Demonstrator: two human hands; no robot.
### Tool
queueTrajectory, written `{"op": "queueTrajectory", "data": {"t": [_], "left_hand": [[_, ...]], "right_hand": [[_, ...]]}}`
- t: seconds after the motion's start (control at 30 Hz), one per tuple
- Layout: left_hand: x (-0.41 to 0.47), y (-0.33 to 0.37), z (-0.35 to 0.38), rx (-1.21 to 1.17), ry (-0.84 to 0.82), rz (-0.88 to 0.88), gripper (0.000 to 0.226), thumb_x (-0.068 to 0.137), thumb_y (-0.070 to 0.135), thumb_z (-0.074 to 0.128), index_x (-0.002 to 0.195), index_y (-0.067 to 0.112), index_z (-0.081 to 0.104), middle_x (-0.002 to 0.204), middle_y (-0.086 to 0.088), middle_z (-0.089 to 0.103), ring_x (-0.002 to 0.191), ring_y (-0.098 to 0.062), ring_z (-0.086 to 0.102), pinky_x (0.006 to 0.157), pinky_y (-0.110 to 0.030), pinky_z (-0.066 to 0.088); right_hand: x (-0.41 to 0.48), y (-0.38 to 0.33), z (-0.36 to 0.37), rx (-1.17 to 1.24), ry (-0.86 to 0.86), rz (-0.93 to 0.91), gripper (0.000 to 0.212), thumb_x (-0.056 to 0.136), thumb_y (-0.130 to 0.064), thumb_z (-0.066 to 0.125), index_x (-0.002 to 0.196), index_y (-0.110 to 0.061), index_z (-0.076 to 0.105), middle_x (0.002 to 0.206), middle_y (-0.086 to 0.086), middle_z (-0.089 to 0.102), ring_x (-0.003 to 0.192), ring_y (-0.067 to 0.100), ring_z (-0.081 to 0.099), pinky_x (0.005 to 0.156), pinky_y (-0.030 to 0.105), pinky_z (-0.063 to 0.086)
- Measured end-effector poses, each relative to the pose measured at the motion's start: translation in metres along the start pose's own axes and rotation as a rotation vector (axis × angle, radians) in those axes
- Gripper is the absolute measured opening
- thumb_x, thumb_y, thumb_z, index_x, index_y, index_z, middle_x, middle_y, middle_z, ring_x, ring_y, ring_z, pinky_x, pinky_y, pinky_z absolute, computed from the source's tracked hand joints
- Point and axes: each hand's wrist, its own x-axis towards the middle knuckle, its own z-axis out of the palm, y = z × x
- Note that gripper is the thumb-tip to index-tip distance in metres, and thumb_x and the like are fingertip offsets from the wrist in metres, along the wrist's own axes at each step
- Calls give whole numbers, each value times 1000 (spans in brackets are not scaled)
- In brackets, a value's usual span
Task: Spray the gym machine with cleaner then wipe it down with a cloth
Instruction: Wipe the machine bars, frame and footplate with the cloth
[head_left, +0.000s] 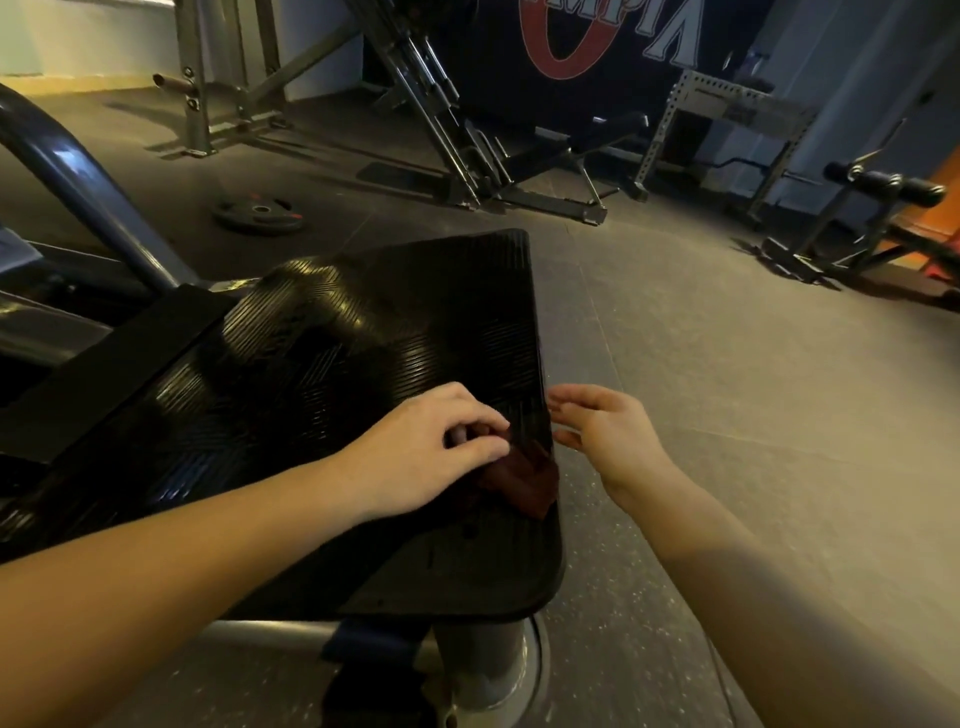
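1. At the near right edge of the gym machine's black ribbed footplate (363, 332), in the head view, the left hand (431, 447) presses down on a dark red cloth (530, 480).
2. Its fingers (483, 447) are curled and pinch the bunched top of the cloth against the rubber.
3. The cloth lies crumpled. Its long axis runs along the footplate's right edge, from the fingertips back toward the near right corner, and one fold reaches that edge.
4. The footplate is broad and slopes up away from the person, with a bend across its middle. Its right edge runs nearly straight away from the camera, and its far corner points at the machines across the room.
5. The right hand (608, 431) hovers just beside that right edge, palm turned inward, fingers loosely spread and holding nothing. Whether its fingertips touch the rim is hard to say, as the hand is blurred.
6. A grey post (483, 660) stands under the footplate, on the speckled floor (727, 364).
7. A blue tube (78, 176) rises at left. A weight plate (260, 212) lies flat on the floor beyond, and a bench (883, 187) with roller pads stands well apart at right.
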Motion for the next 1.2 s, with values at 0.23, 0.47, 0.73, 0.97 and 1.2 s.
{"op": "queueTrajectory", "data": {"t": [0.23,0.47,0.73,0.97,1.2], "left_hand": [[-17,8,31,227,0,-20,62,96,50,65,153,32,48,147,22,32,133,0,26,118,-23,27],[33,-1,48,151,203,-85,39,95,34,71,133,25,69,118,12,38,111,-6,33,101,-19,30],[75,-3,47,134,261,-172,26,96,38,70,118,26,77,107,7,45,106,-14,37,96,-27,36],[-30,21,45,62,121,-2,32,90,44,74,121,36,74,109,24,41,111,-2,38,103,-18,33],[-67,27,53,-7,59,12,36,89,44,73,125,38,73,114,29,39,121,-2,36,102,-11,29]], "right_hand": [[2,4,-1,-134,17,-99,34,100,-1,56,126,-16,71,111,-6,72,99,3,67,94,28,58],[12,2,-2,61,46,-20,25,100,1,55,111,-13,72,102,4,74,97,16,73,81,23,60],[12,-3,7,-10,64,-12,32,96,1,53,119,-13,71,109,3,71,107,20,68,99,43,57],[-4,-3,-5,-107,-16,-40,38,94,3,51,110,-21,76,109,-1,74,106,14,70,100,40,58],[-14,-4,-5,-251,-17,-100,38,91,-3,55,111,-27,76,91,7,77,92,31,73,88,46,60]]}}
